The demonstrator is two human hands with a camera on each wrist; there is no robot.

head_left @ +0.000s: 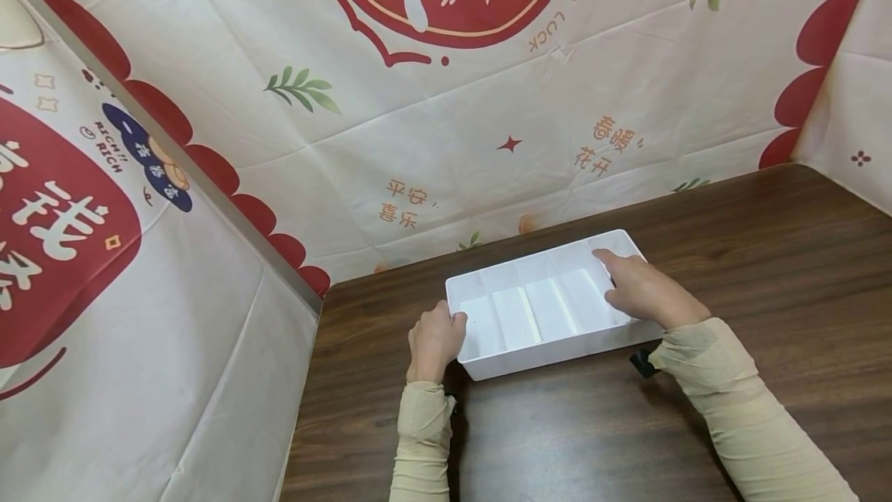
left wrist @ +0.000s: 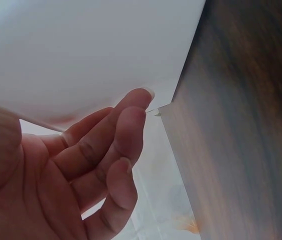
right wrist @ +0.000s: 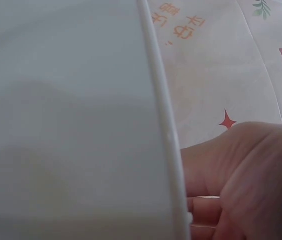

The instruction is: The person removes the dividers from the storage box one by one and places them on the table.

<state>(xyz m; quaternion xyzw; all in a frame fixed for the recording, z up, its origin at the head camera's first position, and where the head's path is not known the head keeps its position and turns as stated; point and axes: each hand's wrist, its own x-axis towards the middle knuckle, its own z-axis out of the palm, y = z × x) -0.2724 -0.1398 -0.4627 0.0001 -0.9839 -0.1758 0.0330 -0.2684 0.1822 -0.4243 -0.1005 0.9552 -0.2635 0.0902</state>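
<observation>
A white rectangular organizer box (head_left: pixel 557 351), open at the top, sits at a slant on the table, its inside split by thin dividers into several compartments. At its left end my left hand (head_left: pixel 437 335) grips the wall, thumb over the rim. In the left wrist view, the fingers (left wrist: pixel 131 130) are bent against the outer white wall (left wrist: pixel 91 55). My right hand (head_left: pixel 648 289) holds the right end, with thumb and forefinger reaching over the rim into the box. The right wrist view shows the white wall (right wrist: pixel 81 125) large, and part of the right hand (right wrist: pixel 251 175) beyond the rim; its fingertips are hidden there.
The brown wood-grain table (head_left: pixel 557 432) extends around the box. Behind it hangs a white printed cloth (head_left: pixel 453 138), and another printed cloth wall (head_left: pixel 230 331) stands along the left edge. A black piece (head_left: pixel 643 363) shows under the right cuff.
</observation>
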